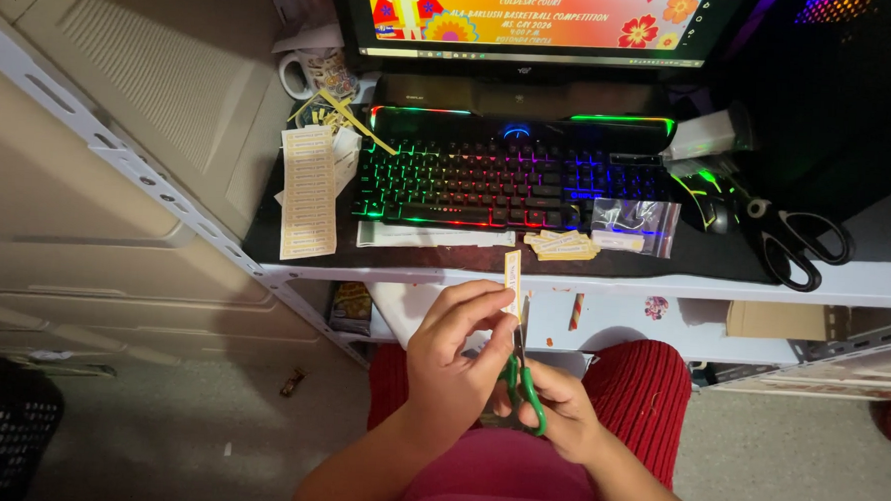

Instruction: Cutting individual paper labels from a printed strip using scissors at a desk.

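My left hand pinched the paper strip upright | right hand clamped on green scissors (blades hidden) | below desk edge, lap room open.

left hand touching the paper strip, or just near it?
Touching. Head view shows the left hand pinching the paper strip between fingertips, above the green scissors in the right hand.

We note a monitor screen at the desk's rear — orange and yellow, flowered. A long label sheet lies left of the keyboard; cut yellow labels beside a clear plastic bag.
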